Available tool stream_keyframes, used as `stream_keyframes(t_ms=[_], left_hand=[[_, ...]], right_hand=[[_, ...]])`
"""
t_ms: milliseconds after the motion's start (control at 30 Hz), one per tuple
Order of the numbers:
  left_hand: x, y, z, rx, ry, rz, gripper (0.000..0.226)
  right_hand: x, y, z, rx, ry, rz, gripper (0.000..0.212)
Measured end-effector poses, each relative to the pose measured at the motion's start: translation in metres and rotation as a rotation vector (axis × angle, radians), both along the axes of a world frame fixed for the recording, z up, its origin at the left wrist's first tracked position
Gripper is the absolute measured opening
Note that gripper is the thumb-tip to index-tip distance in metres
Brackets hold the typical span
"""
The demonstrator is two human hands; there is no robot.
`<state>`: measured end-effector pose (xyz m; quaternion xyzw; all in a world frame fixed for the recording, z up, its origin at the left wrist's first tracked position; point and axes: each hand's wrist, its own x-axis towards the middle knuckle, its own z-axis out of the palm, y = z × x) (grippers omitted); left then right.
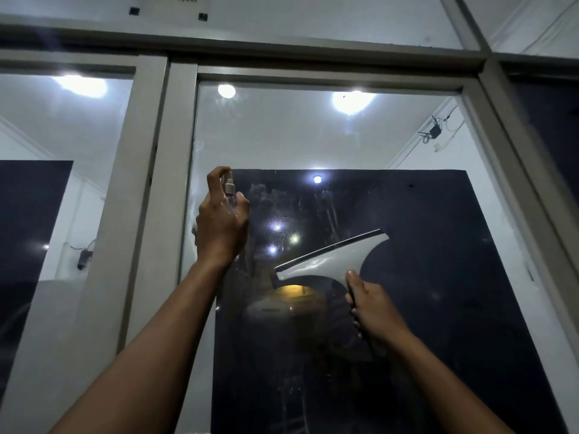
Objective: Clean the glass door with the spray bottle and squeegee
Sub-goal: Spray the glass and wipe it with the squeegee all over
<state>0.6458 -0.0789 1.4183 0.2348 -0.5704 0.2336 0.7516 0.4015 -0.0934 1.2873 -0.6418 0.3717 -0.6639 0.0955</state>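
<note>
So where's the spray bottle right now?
In the head view, the spray bottle is left of centre, gripped in the raised left hand close to the glass door, up and left of the squeegee.

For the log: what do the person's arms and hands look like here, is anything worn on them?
Both forearms are bare as far as the frame shows: no sleeves, gloves, watch or bracelet in view. The left hand and right hand show no rings that I can make out, though the light is dim and the fingers are partly hidden.
</note>
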Motion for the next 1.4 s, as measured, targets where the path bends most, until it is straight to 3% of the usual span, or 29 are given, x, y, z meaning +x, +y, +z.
stream_keyframes(t_ms=[133,233,533,667,800,1000,1167,1267,1400], left_hand=[[0.006,-0.001,-0.003,0.031,0.006,0.052,0.038],[0.009,-0.001,-0.014,0.042,0.006,0.048,0.040],[0.019,-0.002,-0.040,0.063,-0.108,0.028,0.060],[0.024,-0.004,-0.048,0.071,-0.109,0.010,0.059],[0.025,-0.008,-0.059,0.074,-0.134,-0.006,0.057],[0.015,-0.008,-0.081,0.122,-0.137,-0.015,0.055],[0.012,-0.003,-0.091,0.158,-0.161,-0.037,0.055],[0.016,-0.003,-0.088,0.155,-0.142,-0.012,0.055],[0.021,-0.003,-0.084,0.156,-0.130,0.002,0.055]], right_hand=[[-0.002,0.010,0.010,0.023,-0.032,0.039,0.061],[0.011,0.017,0.032,0.075,-0.166,0.152,0.051],[0.078,-0.006,0.153,0.160,-0.346,0.226,0.045],[0.088,-0.024,0.153,0.224,-0.359,0.144,0.044],[0.085,-0.042,0.111,0.208,-0.313,0.013,0.046],[0.064,-0.050,0.022,0.246,-0.163,-0.087,0.050],[0.057,-0.021,0.028,0.096,-0.098,-0.130,0.054],[0.061,-0.006,0.057,-0.029,0.142,-0.306,0.059],[0.089,-0.001,0.109,-0.070,0.607,-0.428,0.064]])
